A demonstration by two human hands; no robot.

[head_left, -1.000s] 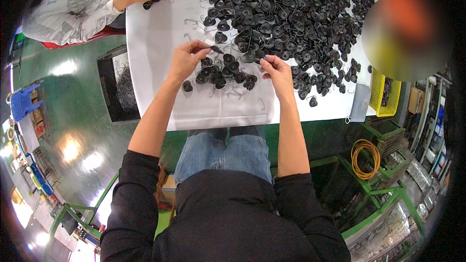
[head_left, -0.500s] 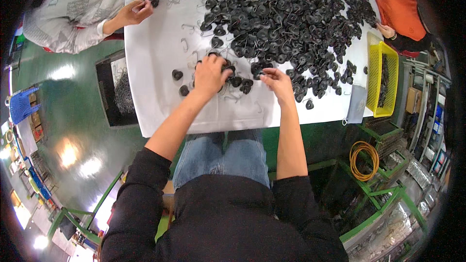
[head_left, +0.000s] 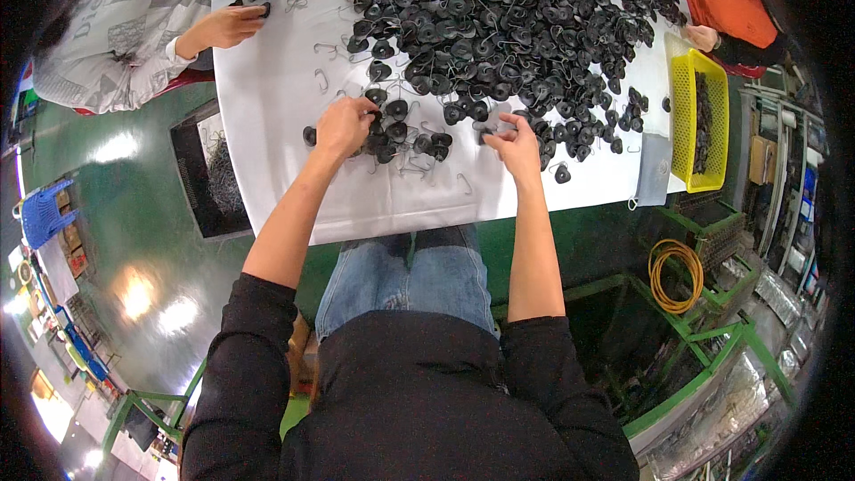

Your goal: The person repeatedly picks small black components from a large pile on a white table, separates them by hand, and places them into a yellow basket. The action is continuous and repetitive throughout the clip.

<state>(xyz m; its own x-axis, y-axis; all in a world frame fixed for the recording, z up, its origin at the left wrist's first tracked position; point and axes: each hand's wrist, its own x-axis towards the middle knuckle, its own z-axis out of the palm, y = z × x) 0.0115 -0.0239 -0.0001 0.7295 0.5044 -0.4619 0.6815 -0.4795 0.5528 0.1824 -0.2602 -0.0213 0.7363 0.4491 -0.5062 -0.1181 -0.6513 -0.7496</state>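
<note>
A large heap of black round cups with wire hooks [head_left: 499, 27] covers the middle of the white-covered table [head_left: 267, 125]. In front of me lies a smaller cluster of the same cups [head_left: 394, 132], with loose wire hooks [head_left: 464, 183] around it. My left hand [head_left: 343, 128] is at the left edge of this cluster. Its fingers are closed at the tips over a dark cup, partly hidden by the hand. To the right of the cluster, my right hand [head_left: 515, 150] pinches a black hooked cup [head_left: 486, 136] between thumb and fingers.
A co-worker's hand [head_left: 233, 27] handles cups at the left; another person's hands [head_left: 702, 37] are at the far right. A yellow basket [head_left: 684, 125] holds dark pieces by the right edge. A black crate [head_left: 200, 178] stands below the table's left side.
My left hand has moved left off the middle of the small cluster, uncovering several cups. The right hand remains right of the cluster. The view has shifted slightly.
</note>
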